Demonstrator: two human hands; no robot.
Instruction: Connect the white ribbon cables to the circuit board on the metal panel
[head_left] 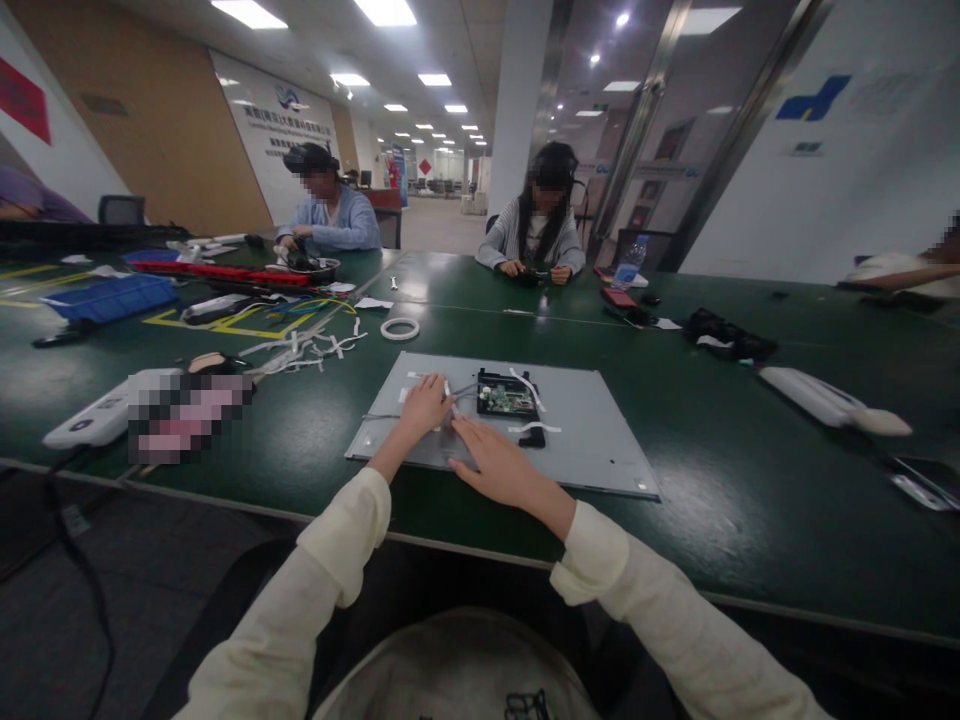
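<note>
A grey metal panel lies flat on the green table in front of me. A small green circuit board is mounted near its middle, with white tape strips and thin cables beside it. My left hand pinches a strip of white tape at the cables just left of the board. My right hand rests flat on the panel's near part, fingers together and pointing left. A small black part lies on the panel right of my right hand.
A tape roll and loose white strips lie beyond the panel to the left. A white device sits at right, a blue tray far left. Two people work across the table.
</note>
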